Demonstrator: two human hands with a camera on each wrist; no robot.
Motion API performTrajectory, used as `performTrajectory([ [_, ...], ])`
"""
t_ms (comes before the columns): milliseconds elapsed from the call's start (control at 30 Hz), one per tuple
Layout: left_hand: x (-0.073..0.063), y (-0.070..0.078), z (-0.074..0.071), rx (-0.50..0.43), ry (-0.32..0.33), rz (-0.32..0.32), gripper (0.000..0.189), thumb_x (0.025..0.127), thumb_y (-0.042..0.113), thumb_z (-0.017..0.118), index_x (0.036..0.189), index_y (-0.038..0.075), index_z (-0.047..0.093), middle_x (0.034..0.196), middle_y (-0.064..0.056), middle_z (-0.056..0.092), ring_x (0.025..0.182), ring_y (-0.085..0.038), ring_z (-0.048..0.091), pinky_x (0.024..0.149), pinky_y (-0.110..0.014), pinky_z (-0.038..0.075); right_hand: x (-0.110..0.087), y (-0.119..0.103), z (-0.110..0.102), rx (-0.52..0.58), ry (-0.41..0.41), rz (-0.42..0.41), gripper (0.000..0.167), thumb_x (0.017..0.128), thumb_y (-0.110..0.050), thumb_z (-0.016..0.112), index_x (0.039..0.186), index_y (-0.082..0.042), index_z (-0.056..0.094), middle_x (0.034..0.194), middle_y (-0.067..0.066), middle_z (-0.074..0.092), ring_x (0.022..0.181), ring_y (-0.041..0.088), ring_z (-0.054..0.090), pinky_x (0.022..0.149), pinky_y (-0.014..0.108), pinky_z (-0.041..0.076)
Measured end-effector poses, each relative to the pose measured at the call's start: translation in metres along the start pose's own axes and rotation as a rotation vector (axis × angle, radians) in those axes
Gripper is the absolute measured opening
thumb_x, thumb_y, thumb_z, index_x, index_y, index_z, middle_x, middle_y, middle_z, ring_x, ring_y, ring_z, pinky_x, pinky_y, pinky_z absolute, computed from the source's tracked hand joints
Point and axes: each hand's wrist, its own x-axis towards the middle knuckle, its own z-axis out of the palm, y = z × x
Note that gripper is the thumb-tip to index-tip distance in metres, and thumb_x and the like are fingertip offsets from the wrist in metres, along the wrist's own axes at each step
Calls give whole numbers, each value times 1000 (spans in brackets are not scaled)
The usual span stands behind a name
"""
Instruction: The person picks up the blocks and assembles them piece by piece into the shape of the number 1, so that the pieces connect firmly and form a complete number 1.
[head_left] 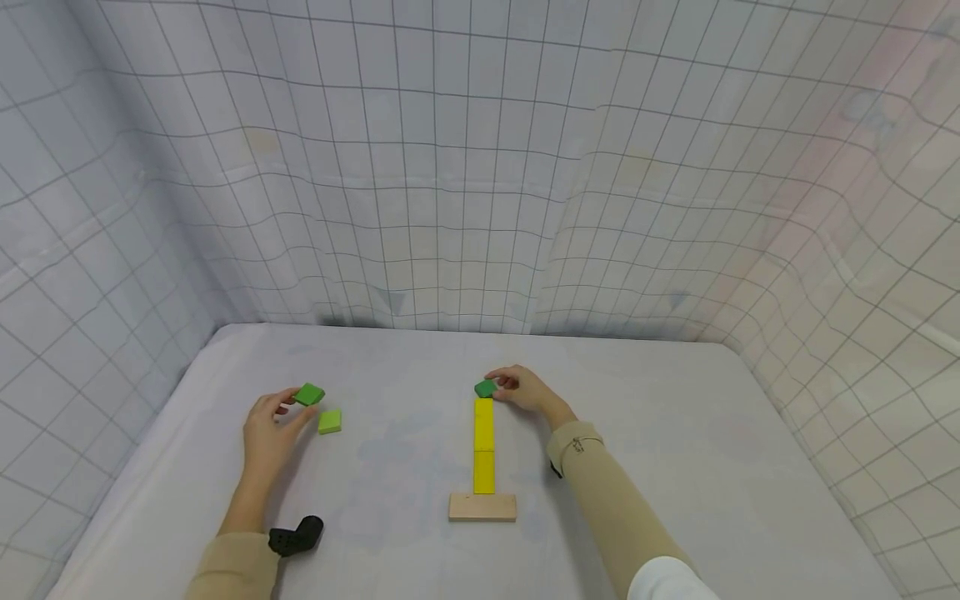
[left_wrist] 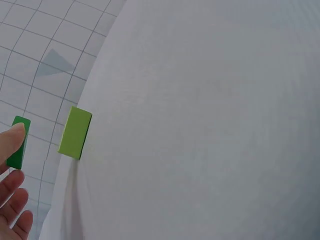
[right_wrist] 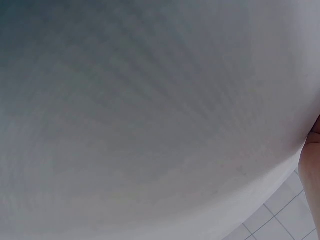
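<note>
My left hand (head_left: 270, 429) pinches a green block (head_left: 308, 395) between thumb and fingers, above the left part of the table. In the left wrist view the thumb lies across this green block (left_wrist: 19, 145). Close by on the cloth sits a light green block (head_left: 330, 422), apart from the hand. My right hand (head_left: 525, 390) pinches a darker green block (head_left: 486, 389) at the far end of a row of two yellow blocks (head_left: 483, 442). Whether that block touches the row I cannot tell. A pale wooden block (head_left: 482, 507) lies crosswise at the row's near end.
A white cloth covers the table (head_left: 405, 550). Gridded curtains (head_left: 480, 167) hang behind it and along both sides. The right wrist view holds mostly white cloth (right_wrist: 150, 150), with a bit of the hand (right_wrist: 311, 175) at its right edge.
</note>
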Motion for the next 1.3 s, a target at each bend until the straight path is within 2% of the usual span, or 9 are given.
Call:
performTrajectory([
  [267,6,18,9,-19,-32,26,42,78,9,72,115,-4,58,101,-19,53,86,-27,48,70,-21,32,0,-1,0,9,5,15,30,86,-9,62,116,-9,62,98,6,55,86,17,48,80,32,42],
  [467,11,26,21,-27,-64,50,40,78,10,72,114,-2,59,98,-19,54,86,-27,49,68,-18,34,0,-1,-1,13,0,14,30,87,-9,62,117,-9,62,98,7,55,87,18,48,81,32,41],
  [800,17,41,48,-65,-146,62,41,79,12,72,116,-1,59,99,-19,54,87,-30,51,71,-35,40,2,2,-2,4,-10,-13,31,87,-9,62,118,-8,61,98,7,55,87,18,48,82,32,41],
  [1000,17,50,64,-83,-176,86,41,77,9,73,114,-2,59,97,-20,54,84,-32,53,71,-37,43,2,2,-1,3,-12,-10,31,87,-9,62,118,-8,61,99,8,55,88,19,48,82,33,42],
  [1300,11,59,89,-156,-256,59,42,79,9,71,117,-1,58,100,-20,53,82,-31,54,75,-41,44,2,4,-1,3,-3,-19,31,86,-9,62,117,-8,61,98,7,55,87,18,48,82,31,41],
])
